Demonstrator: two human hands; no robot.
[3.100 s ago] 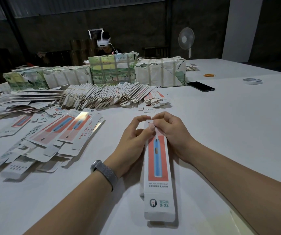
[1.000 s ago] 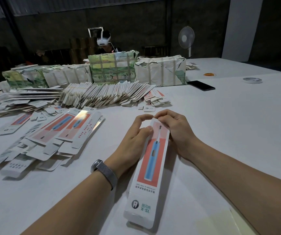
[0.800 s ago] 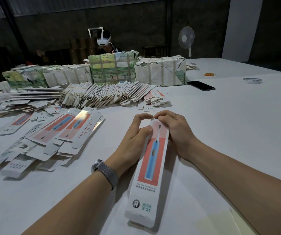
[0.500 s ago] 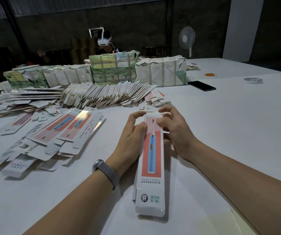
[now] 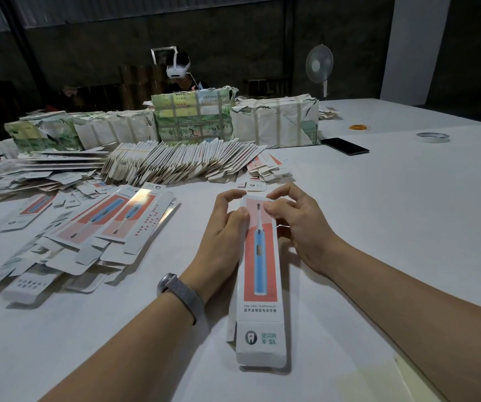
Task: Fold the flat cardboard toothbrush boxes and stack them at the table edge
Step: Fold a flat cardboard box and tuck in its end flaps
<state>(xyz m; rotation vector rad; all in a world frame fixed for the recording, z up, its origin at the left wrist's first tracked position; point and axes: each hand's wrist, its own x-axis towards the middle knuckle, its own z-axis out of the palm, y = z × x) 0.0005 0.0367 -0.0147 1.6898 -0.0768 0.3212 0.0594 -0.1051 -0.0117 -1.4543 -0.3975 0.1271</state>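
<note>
Dim indoor shot, back wall (image 5: 88, 47) nearly black, white table (image 5: 393, 213) the brightest area, lit softly from above. Soft shadows under the forearms and beside the toothbrush box (image 5: 259, 274). Glare streak on a glossy flat box (image 5: 139, 198) at left. Wide-angle bending at edges; far clutter grainy, slightly soft
</note>
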